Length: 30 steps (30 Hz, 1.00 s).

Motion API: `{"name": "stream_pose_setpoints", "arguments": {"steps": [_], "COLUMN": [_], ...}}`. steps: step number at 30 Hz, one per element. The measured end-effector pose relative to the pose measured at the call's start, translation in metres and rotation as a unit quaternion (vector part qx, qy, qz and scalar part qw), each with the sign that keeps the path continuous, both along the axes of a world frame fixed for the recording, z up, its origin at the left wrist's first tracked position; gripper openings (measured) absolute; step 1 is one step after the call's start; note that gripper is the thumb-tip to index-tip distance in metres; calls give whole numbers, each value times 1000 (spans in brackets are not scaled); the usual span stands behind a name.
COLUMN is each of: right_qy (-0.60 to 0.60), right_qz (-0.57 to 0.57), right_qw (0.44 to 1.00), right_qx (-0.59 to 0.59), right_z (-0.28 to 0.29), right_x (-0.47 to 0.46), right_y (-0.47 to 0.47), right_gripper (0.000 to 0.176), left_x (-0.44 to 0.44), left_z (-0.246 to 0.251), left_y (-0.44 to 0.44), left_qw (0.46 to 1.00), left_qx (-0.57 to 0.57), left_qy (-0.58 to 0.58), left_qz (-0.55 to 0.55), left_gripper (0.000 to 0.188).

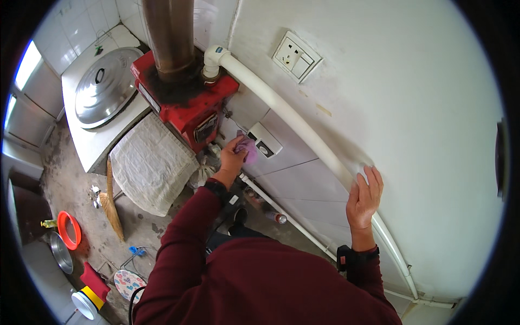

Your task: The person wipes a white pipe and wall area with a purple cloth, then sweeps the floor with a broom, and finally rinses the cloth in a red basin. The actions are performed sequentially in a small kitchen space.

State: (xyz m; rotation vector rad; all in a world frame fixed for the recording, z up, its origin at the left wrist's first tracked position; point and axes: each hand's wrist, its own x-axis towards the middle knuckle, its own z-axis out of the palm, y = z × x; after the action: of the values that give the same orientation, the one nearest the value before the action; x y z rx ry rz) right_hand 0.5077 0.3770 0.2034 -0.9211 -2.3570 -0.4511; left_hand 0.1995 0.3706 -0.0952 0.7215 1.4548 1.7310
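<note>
My left hand (232, 159) grips a crumpled purple cloth (250, 151). The cloth is right beside a white control box (266, 140) with a dial, mounted on the tiled wall; whether the two touch is hard to tell. My right hand (365, 198) holds nothing, its fingers somewhat apart, at the thick white pipe (284, 111) that slopes down along the wall. Part of the pipe is hidden behind that hand. At its upper end the pipe bends by an elbow into the top of a red stove (193, 107), whose top is sooty around a brown metal flue (168, 36).
A large metal lid (106, 87) covers the white cooktop (75, 138) beside the stove. A pale woven sheet (150, 162) hangs below. On the floor are a straw broom (111, 211), an orange basin (69, 230), a stool with a heart pattern (128, 283) and a can (280, 218).
</note>
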Motion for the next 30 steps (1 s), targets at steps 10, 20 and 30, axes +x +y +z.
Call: {"name": "stream_pose_setpoints", "arguments": {"steps": [10, 20, 30], "right_qy": [-7, -18, -18], "right_qz": [15, 16, 12], "right_qw": [1000, 999, 999], "right_qx": [-14, -36, -25], "right_z": [-4, -2, -3], "right_x": [5, 6, 5], "right_y": [5, 7, 6], "right_gripper": [19, 20, 20], "left_x": [27, 18, -5], "left_z": [-36, -1, -56], "left_y": [52, 39, 43], "left_qw": [974, 947, 986], "left_qx": [-124, -49, -114], "left_qy": [158, 272, 77], "left_qz": [109, 166, 98], "left_gripper": [53, 12, 18]}}
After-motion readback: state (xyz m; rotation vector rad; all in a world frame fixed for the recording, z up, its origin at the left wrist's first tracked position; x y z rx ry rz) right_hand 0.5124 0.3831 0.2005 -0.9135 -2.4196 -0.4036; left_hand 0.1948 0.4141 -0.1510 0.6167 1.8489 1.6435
